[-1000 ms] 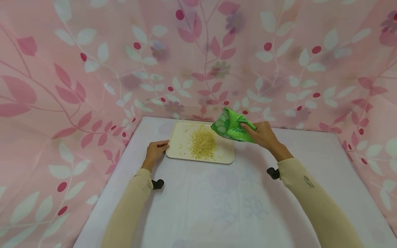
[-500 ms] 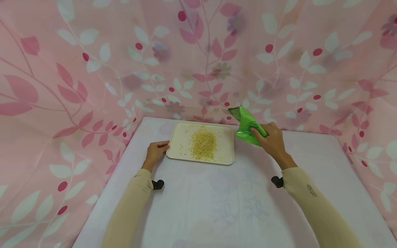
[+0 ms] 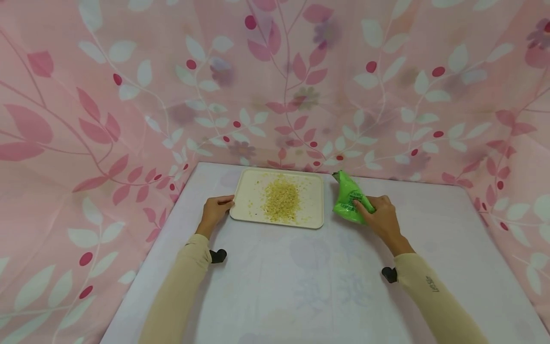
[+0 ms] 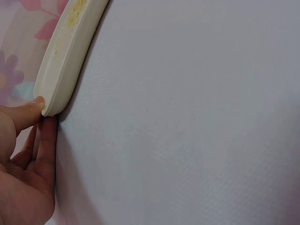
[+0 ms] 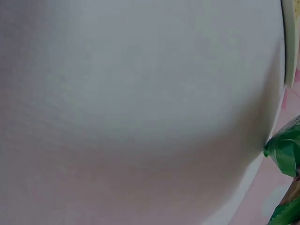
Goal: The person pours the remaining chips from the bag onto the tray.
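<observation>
A cream rectangular tray (image 3: pixel 246 193) lies on the table, with a heap of small yellowish crumbs (image 3: pixel 281 198) spread over its middle. At the tray's left edge, my left hand (image 3: pixel 213 210) pinches the rim; the left wrist view shows the thumb (image 4: pixel 29 114) on top and fingers underneath. My right hand (image 3: pixel 382 217) grips a green snack bag (image 3: pixel 350 198) to the right of the tray, apart from it. The bag stands upright, its narrow top leaning left. In the right wrist view only a corner of the green bag (image 5: pixel 286 147) shows.
A white cloth (image 3: pixel 301 286) with faint prints covers the table. Behind it and at both sides hangs a pink curtain (image 3: pixel 275 86) with leaf patterns.
My right hand has carried the green bag from over the tray's right end, rightward and then down to the table beside it. The left hand and tray stay in place.
</observation>
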Available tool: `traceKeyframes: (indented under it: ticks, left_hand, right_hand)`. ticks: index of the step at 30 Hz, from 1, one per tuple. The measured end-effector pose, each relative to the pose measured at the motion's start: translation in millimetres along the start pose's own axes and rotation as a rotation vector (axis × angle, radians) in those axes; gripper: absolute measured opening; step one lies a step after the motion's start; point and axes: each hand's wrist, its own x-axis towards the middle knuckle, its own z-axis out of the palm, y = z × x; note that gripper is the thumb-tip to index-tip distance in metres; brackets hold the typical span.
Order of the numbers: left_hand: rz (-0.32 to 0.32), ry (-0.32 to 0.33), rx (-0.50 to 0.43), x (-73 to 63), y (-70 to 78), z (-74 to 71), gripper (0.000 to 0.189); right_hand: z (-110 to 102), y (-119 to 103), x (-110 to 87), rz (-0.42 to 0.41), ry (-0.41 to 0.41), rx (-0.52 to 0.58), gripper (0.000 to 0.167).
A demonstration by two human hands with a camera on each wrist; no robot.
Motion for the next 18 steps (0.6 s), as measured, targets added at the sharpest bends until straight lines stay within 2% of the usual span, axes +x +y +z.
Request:
traceKeyframes:
  ticks: [7, 13, 18]
  left_hand:
    - [-0.009, -0.004, 0.012, 0.9, -1.0, 0.6, 0.029]
    - [-0.019, -0.002, -0.013, 0.3, -1.0, 0.6, 0.028]
    - [-0.013, -0.001, -0.016, 0.8, -0.3, 0.2, 0.028]
  right_hand:
    - [10, 5, -6.0, -0.045, -0.076, -0.036, 0.066]
    - [13, 7, -11.9, -0.038, -0.141, -0.045, 0.077]
    - [13, 7, -13.6, -0.016, -0.241, -0.07, 0.084]
